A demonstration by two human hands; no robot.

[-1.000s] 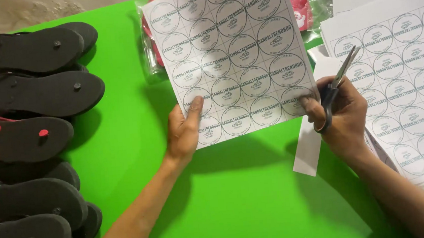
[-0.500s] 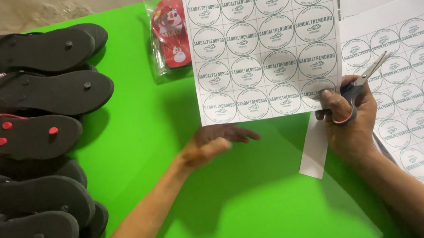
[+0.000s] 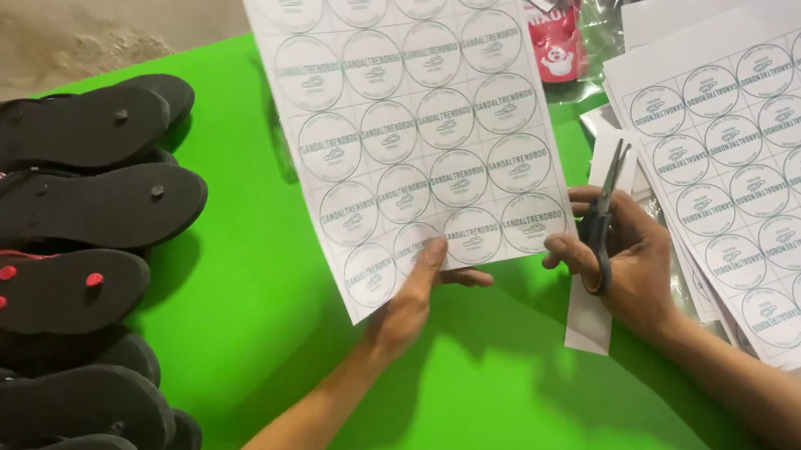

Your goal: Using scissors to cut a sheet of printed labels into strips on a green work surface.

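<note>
The left hand (image 3: 406,304) is pinching the bottom edge of a sticker sheet (image 3: 412,121) of round labels, holding it up over the green desk (image 3: 264,291). The right hand (image 3: 624,266) is gripping black scissors (image 3: 602,216), grip pressed together around the handles, blades pointing upward just beside the sheet's right edge. Black flip-flops (image 3: 70,201) are lying stacked at the left.

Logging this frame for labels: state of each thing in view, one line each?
Label sheet: held up off the table, bottom edge pinched by left hand.
Scissors: gripped in right hand, blades nearly closed, pointing up, not on the sheet.
Sheet stack: lying flat at right.
Paper strip: loose, partly under the right hand.
Sandals: stacked soles up, at left.
Table: green.
</note>
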